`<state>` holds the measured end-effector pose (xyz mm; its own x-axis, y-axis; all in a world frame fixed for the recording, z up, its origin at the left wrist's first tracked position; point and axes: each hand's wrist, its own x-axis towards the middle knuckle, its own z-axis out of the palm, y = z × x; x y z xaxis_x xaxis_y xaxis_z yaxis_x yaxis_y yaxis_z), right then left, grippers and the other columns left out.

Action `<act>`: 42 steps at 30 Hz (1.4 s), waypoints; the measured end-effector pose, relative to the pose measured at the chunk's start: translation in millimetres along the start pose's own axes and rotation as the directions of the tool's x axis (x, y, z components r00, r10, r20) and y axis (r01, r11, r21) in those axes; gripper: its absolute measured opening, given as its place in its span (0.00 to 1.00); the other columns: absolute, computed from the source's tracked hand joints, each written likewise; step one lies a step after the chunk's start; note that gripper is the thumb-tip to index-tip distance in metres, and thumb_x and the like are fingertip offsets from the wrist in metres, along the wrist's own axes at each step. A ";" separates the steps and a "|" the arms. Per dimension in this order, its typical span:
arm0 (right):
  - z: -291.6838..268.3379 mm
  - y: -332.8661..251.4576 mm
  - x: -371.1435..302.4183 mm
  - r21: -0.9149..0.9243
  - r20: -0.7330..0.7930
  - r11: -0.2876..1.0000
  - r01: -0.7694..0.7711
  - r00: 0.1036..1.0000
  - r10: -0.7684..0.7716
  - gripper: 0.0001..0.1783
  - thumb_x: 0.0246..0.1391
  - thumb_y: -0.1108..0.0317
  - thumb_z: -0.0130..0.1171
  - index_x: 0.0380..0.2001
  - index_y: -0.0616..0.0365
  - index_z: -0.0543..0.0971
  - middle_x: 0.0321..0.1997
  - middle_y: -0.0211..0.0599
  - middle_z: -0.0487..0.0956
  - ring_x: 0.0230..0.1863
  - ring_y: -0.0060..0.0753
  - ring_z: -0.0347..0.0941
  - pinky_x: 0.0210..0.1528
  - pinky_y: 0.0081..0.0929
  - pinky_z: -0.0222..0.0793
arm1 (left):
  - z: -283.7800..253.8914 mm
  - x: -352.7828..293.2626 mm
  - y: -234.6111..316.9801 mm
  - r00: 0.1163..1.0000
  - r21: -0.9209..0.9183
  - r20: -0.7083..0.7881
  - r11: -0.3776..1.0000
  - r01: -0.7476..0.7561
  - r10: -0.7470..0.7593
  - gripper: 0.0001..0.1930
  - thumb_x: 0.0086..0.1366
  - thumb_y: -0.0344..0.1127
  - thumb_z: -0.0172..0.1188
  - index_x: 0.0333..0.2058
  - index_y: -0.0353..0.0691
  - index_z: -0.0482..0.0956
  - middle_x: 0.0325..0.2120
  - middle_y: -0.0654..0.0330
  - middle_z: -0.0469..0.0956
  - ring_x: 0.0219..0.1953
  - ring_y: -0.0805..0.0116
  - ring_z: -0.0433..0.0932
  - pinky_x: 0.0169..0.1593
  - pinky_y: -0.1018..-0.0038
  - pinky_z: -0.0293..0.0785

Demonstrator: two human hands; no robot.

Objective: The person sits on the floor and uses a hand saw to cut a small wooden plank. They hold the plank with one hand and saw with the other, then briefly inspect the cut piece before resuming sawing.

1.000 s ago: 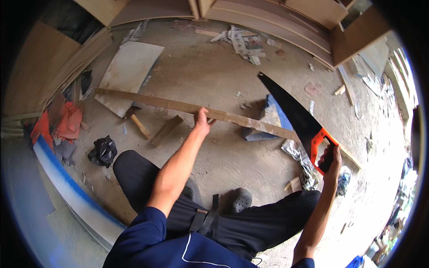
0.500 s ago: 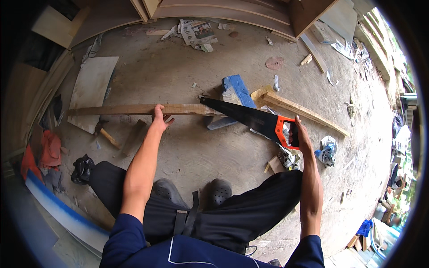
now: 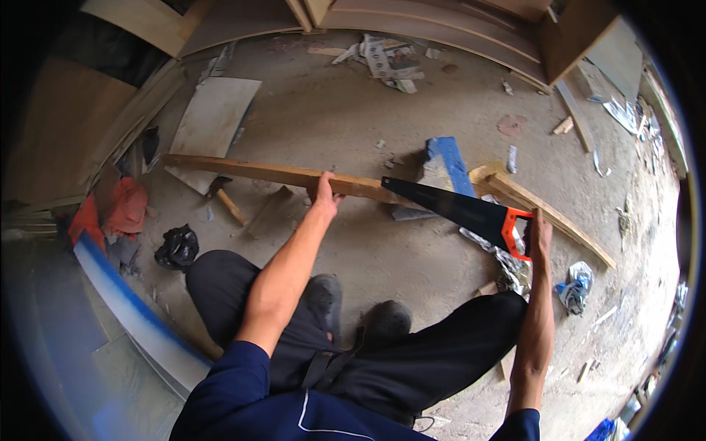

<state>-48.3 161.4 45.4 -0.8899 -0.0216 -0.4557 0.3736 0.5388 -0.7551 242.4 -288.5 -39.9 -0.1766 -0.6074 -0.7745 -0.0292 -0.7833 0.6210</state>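
— Since one second before, the saw (image 3: 460, 208) had come down: its blade first pointed steeply away, and now it lay lower, slanting over the right end of the wooden board (image 3: 254, 170).

— Which hand held it?

— The right hand (image 3: 541, 233). It was closed around the orange and black handle, with the blade pointing to the left.

— And the left hand (image 3: 324, 195)?

— It gripped the board near the middle. The thumb lay on the upper side; the fingers were partly hidden.

— Did the blade touch the wood?

— That I could not tell.

— What was near the board?

— At its right end was a blue and pale block (image 3: 450, 163), partly behind the blade. To the right of this block, a long wood strip (image 3: 559, 218) lay aslant on the floor (image 3: 316, 110). The left end of the board reached over a white panel (image 3: 213, 114); just below it lay a hammer (image 3: 232, 209).

— And farther out?

— Grey shoes (image 3: 323, 300) stood on the near side, between the knees. One black plastic bag (image 3: 177, 248) lay beside the left knee, with a red cloth (image 3: 126, 207) to its left. At the far side, some newspaper (image 3: 390, 59) lay before the wooden cabinet (image 3: 441, 28).
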 end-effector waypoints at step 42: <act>-4.9 -5.9 -34.4 -0.306 0.186 0.952 0.016 0.982 0.043 0.24 0.55 0.42 0.60 0.19 0.49 0.75 0.15 0.20 0.67 0.16 0.15 0.62 0.19 0.21 0.56 | -21.2 -22.3 -32.5 0.976 -0.086 0.202 0.992 0.095 -0.076 0.31 0.56 0.57 0.53 0.51 0.39 0.66 0.46 0.51 0.70 0.48 0.52 0.73 0.50 0.53 0.74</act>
<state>-21.2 163.1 67.9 -0.8086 -0.1549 -0.5676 0.2608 0.7704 -0.5818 268.2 -252.3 -45.3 -0.3689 -0.5068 -0.7791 0.0393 -0.8460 0.5317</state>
